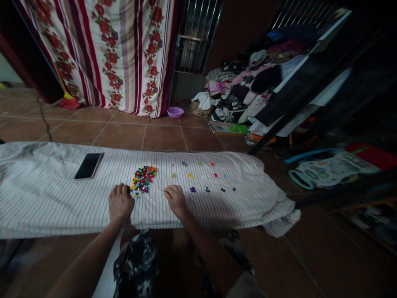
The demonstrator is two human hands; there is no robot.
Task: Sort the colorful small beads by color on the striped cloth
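Note:
A mixed pile of small coloured beads or similar pieces (143,180) lies on a striped cloth (93,207). At its lower left edge rests my left hand (120,202), fingers curled; whether a piece is in them is hidden. My right hand (176,200) is just right of the pile, fingertips pinched together, with anything between them too small to see. Sorted by colour, little groups sit in rows beyond it: yellow pieces (190,175), purple pieces (192,189), green pieces (207,189), red pieces (215,175), orange pieces (212,164) and several others.
A dark-screened phone (89,166) lies on the cloth at left. Beyond are a floral curtain (124,58), a purple basin (175,112) and a heap of clothes (242,87). A colourful plastic toy (325,169) stands at right. The cloth's front edge is near my knees.

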